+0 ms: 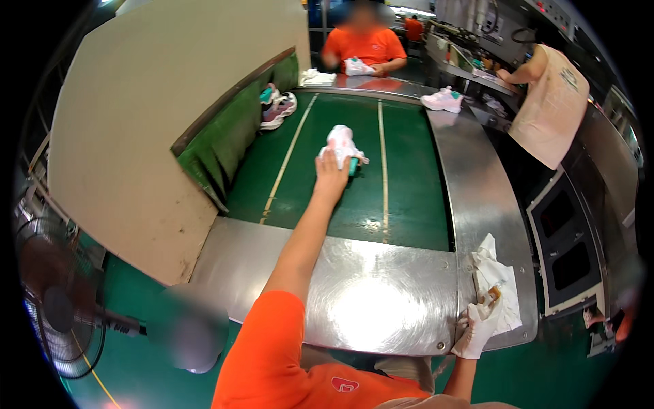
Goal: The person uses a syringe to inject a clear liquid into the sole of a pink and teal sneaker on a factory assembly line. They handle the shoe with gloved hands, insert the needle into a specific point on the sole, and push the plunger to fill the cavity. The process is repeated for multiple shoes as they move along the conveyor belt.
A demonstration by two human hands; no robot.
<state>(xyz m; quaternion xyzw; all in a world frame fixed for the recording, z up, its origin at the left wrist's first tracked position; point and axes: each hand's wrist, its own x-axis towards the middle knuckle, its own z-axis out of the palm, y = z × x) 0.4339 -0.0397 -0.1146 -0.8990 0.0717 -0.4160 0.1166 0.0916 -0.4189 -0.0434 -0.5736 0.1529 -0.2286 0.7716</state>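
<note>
Left hand (332,178) lies over a pale shoe (340,140) on the green belt (347,208), grip unclear; right of the belt's near end, the gloved right hand (476,328) pinches a brown object (493,294) over white cloth (505,281). Probably fetching or placing the shoe; next calls for secure grip or clean release.

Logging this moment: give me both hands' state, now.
Left hand: on the white shoe, grip unclear.
Right hand: gloved, at the white sheet; grip cannot be told.

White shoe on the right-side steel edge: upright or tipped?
Upright: the white shoe sits sole-down on the steel edge, its upper rising above.
</note>
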